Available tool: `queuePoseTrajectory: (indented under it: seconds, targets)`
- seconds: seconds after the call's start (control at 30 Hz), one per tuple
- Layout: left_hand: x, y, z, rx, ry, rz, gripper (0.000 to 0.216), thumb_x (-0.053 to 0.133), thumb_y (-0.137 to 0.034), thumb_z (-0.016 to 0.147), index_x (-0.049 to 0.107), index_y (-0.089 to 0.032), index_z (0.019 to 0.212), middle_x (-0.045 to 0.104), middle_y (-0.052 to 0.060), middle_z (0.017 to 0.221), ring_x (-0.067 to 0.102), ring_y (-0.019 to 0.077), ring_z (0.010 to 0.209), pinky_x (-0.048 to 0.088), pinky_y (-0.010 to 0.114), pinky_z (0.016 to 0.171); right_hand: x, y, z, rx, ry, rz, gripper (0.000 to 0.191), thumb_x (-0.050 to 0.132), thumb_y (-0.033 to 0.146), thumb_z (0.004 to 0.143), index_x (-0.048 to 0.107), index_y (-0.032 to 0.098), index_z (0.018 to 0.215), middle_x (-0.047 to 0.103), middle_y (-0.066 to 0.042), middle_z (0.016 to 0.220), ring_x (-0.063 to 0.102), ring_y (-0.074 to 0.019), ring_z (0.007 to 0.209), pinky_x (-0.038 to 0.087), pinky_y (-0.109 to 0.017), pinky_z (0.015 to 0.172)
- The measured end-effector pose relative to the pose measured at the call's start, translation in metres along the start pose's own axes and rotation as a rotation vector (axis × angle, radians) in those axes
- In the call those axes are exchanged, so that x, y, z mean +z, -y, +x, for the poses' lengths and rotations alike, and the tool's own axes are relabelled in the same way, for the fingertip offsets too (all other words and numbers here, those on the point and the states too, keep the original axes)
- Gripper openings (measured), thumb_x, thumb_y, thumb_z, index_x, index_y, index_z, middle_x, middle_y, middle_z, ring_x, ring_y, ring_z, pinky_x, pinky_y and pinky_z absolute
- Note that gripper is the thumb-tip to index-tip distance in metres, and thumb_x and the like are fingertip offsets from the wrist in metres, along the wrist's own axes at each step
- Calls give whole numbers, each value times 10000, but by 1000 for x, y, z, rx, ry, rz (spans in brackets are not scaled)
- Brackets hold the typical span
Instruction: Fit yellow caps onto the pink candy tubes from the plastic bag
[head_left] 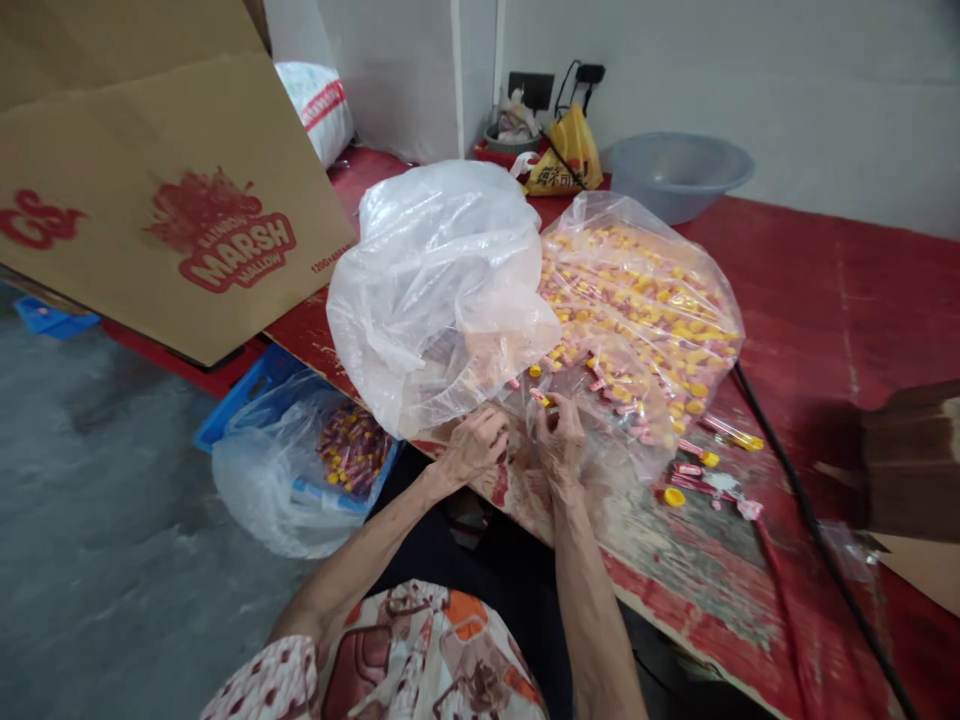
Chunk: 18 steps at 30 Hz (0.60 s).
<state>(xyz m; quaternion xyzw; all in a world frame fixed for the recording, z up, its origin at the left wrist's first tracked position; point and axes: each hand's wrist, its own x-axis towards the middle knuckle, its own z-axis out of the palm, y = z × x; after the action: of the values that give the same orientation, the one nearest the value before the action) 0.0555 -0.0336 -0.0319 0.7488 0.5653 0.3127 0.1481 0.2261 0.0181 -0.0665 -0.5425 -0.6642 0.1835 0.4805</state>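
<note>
Both hands work at the near edge of the red table (825, 300). The right hand (561, 440) pinches a small red-and-yellow piece (540, 398) at its fingertips, just at the mouth of the full bag (645, 300). The left hand (472, 450) lies just beside it, fingers curled under; whether it grips anything cannot be told. A puffed clear bag (439, 290) stands left of the full one. Loose pieces (701, 470) lie to the right. A blue crate (247, 390) sits on the floor, left.

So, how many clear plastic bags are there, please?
3: a puffed clear plastic bag at centre, a second bag full of yellow-capped pieces right of it, a third bag in the blue plastic crate. Others may be hidden.
</note>
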Motion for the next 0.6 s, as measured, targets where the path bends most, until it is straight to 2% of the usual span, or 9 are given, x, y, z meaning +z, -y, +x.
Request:
queuePoseTrajectory:
  seconds: [0.1,0.23,0.43,0.53,0.6]
  targets:
    - [-6,8,-11,-22,2,-32,154,547,-108,960,649,-220,984,710,20,961,689,165,882,563,277,811,2,-4,-1,-56,29,-12,340,500,465,1067,721,208,1098,756,-86,990,666,-191,822,547,-315,784]
    - [-20,17,-30,-91,-103,3,163,550,-139,985,675,-222,1050,720,21,996,692,146,819,580,265,804,6,-10,0,-60,-44,-23,327,487,431,1074,714,202,1130,738,-84,973,639,-186,782,537,-316,766]
    - [-28,24,-46,-136,-98,40,85,607,-196,991,685,-229,992,737,19,969,709,155,811,601,262,774,8,-7,-3,-126,51,-13,300,484,416,1089,707,218,1122,718,-77,1004,643,-190,828,535,-318,779]
    - [-39,29,-62,-180,-189,57,127,585,-253,1010,702,-238,1059,741,35,1007,714,161,828,607,264,772,8,-4,-4,-131,3,-29,307,461,427,1102,691,225,1130,722,-71,985,640,-189,808,543,-321,775]
    - [-50,41,-83,-268,-288,88,165,569,-304,1014,706,-240,1082,737,43,1005,716,170,850,609,271,785,8,-4,-4,-134,38,-39,311,442,426,1106,681,227,1121,720,-70,976,643,-196,809,543,-327,770]
